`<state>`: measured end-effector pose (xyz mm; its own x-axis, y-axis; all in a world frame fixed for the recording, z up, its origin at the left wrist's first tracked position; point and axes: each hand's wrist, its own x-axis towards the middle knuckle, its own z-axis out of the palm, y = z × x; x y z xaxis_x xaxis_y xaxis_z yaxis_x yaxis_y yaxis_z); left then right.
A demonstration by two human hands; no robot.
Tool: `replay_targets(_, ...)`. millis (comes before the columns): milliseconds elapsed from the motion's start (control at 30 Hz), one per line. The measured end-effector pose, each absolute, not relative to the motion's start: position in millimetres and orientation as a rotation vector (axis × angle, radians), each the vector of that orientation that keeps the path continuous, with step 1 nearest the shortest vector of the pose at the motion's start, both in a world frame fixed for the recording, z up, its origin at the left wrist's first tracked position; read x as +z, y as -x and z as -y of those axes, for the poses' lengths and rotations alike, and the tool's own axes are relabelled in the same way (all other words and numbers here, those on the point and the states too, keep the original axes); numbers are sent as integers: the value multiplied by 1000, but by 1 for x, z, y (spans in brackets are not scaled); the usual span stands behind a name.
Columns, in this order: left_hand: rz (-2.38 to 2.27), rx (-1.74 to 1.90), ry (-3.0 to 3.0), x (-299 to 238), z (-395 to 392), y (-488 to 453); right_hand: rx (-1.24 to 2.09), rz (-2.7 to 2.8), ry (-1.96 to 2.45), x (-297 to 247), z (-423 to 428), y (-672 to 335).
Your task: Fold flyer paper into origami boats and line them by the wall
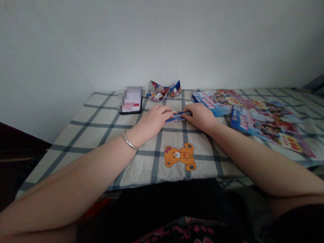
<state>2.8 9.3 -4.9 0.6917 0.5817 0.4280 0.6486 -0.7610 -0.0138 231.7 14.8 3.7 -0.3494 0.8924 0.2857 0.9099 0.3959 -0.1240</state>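
Observation:
Between my two hands lies a narrow folded strip of printed paper (178, 117), mostly blue with some white, low over the tablecloth. My left hand (157, 119) has its fingers closed on the strip's left end; a silver bangle (129, 140) circles that wrist. At the right end, my right hand (201, 116) pinches the same paper with thumb and fingers. Part of the strip is hidden under the fingers. Just beyond the hands stand folded paper boats (164, 90) made from similar colourful print.
A phone (131, 101), its screen blurred, lies at the left back. To the right are several printed flyers (268, 126), partly overlapping. The checked tablecloth (101, 130) bears a printed teddy bear (179, 157); a pale wall (162, 44) rises behind the table.

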Motion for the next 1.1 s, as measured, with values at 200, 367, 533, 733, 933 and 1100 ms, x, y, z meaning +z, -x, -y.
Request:
replay_targets(200, 861, -457, 2861, -5, -11, 2, -128, 2349, 1556, 0, -19, -237)
replay_targets(367, 801, -403, 2906, -8, -9, 2, -238, 2299, 1482, 0, -20, -241)
replay_targets(533, 850, -367, 2866, -7, -3, -3, -261, 2476, 1210, 5, -14, -242)
replay_targets(733, 866, -328, 2824, -5, 1, -6, -165, 2648, 984, 7, -9, -246)
replay_targets(933, 941, -303, 2796, 2, 8, -9, -201, 2676, 1043, 9, -6, -245)
replay_targets(1100, 1022, -280, 2749, 10, 16, -9, -176, 2663, 1103, 11, -5, -245)
